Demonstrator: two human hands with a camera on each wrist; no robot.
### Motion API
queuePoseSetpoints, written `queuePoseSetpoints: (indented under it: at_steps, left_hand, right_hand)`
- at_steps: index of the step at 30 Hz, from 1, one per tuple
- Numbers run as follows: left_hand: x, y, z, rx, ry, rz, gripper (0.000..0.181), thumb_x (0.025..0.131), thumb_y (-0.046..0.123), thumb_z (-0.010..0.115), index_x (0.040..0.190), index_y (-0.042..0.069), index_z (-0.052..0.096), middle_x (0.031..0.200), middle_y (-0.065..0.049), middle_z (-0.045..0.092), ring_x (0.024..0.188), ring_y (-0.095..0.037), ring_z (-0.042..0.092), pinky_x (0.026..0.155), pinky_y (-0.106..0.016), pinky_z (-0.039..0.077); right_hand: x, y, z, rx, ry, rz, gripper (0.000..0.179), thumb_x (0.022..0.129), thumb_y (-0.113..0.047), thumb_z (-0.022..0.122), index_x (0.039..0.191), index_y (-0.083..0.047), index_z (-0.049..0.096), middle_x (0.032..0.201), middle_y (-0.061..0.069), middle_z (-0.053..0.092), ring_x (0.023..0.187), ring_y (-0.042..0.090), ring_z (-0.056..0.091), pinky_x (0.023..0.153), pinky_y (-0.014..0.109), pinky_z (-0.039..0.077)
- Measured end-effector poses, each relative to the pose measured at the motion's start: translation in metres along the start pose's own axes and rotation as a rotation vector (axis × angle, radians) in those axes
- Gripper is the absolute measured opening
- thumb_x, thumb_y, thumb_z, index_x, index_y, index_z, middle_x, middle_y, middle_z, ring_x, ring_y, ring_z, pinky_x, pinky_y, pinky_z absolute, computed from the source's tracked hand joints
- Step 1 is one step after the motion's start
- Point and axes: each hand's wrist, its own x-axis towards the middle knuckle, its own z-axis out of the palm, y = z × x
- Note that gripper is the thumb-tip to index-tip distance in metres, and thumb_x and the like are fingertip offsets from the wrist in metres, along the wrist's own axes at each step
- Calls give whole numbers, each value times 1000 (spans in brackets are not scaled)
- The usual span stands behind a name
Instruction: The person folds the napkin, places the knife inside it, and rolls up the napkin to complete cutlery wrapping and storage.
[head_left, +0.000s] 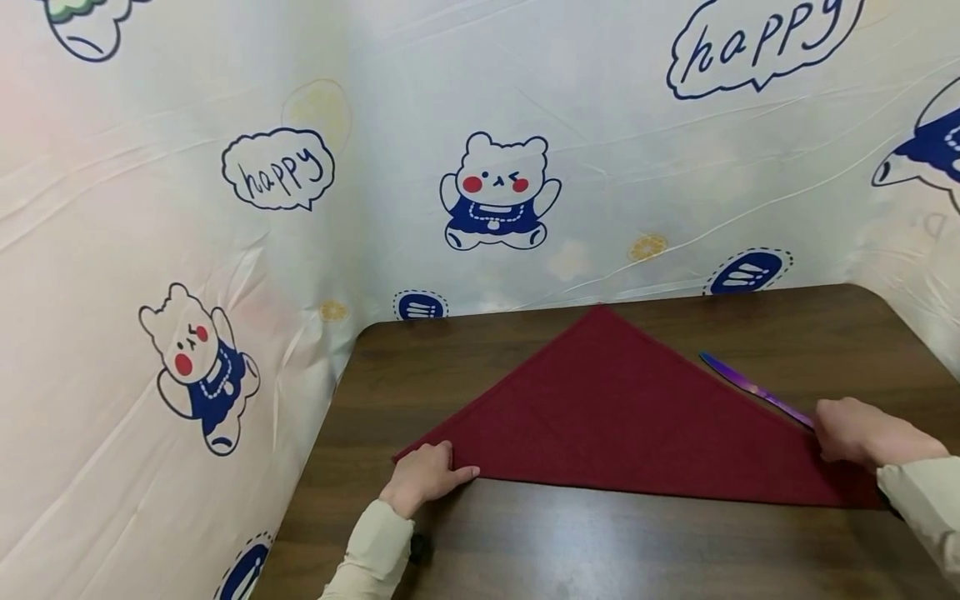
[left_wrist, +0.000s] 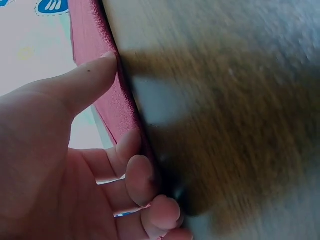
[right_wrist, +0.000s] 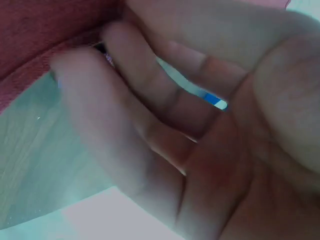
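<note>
A dark red cloth (head_left: 615,408) lies as a triangle on the table, its peak pointing away from me. My left hand (head_left: 426,479) rests at its left corner. In the left wrist view the thumb (left_wrist: 92,82) touches the cloth's front edge, apart from the loosely bent fingers. A shiny purple-blue table knife (head_left: 753,390) lies slantwise beside the cloth's right edge. My right hand (head_left: 862,433), fingers bent, holds the knife's near end above the right corner. In the right wrist view blurred fingers (right_wrist: 100,115) hide most of that end.
The dark wooden table (head_left: 585,550) has rounded far corners. A pale sheet (head_left: 375,233) printed with cartoon bears and "happy" bubbles hangs behind the table and along the left and right sides.
</note>
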Motion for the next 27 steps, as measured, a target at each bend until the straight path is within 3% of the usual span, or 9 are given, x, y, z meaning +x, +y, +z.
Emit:
queuePoseSetpoints:
  at_steps: [5, 11, 14, 17, 21, 24, 27]
  left_hand:
    - [-2, 3, -1, 13, 30, 9, 46, 83, 53, 68, 85, 8, 61, 67, -3, 58, 63, -18, 54, 60, -37, 47]
    - [-8, 14, 2, 120, 246, 60, 44, 78, 44, 77, 87, 3, 62, 88, -15, 58, 79, -29, 54, 71, -47, 51]
    - [-10, 19, 3, 106, 300, 52, 48, 77, 40, 79, 97, 0, 62, 96, -19, 56, 84, -31, 53, 69, -48, 52]
    - [-10, 18, 5, 92, 301, 23, 52, 78, 40, 78, 106, -1, 61, 102, -20, 55, 89, -34, 54, 69, -51, 52]
    - [-9, 11, 5, 71, 280, -36, 55, 80, 41, 76, 115, 1, 60, 108, -20, 55, 95, -36, 55, 72, -56, 50]
    - [-8, 5, 4, 49, 266, -60, 56, 81, 40, 75, 118, 2, 60, 110, -20, 55, 97, -36, 55, 72, -58, 49]
    - [-8, 2, 1, 28, 261, -64, 55, 81, 39, 75, 118, 2, 60, 110, -20, 55, 97, -36, 55, 72, -58, 48]
  right_hand:
    - [7, -6, 0, -8, 104, -42, 28, 77, -5, 63, 59, -16, 46, 56, -4, 41, 53, 12, 38, 50, 28, 31]
    - [19, -16, -4, -53, 228, -118, 20, 80, -6, 67, 67, -14, 54, 61, -4, 48, 58, 13, 41, 54, 30, 35]
    - [24, -19, -5, -92, 290, -131, 13, 78, -6, 70, 73, -10, 58, 66, 0, 54, 62, 17, 46, 57, 34, 41]
    - [26, -18, -5, -108, 299, -92, 9, 77, -7, 71, 80, -4, 63, 75, 11, 59, 69, 28, 52, 60, 44, 47]
    - [27, -14, -3, -109, 245, -24, 19, 77, -10, 72, 92, 0, 65, 87, 22, 59, 78, 40, 53, 61, 56, 48]
    - [29, -11, -2, -109, 221, -21, 21, 77, -10, 72, 94, 1, 65, 87, 22, 60, 79, 41, 55, 63, 56, 48]
    - [32, -8, 0, -89, 216, -50, 14, 77, -8, 71, 87, -1, 64, 80, 14, 60, 73, 31, 55, 63, 49, 49]
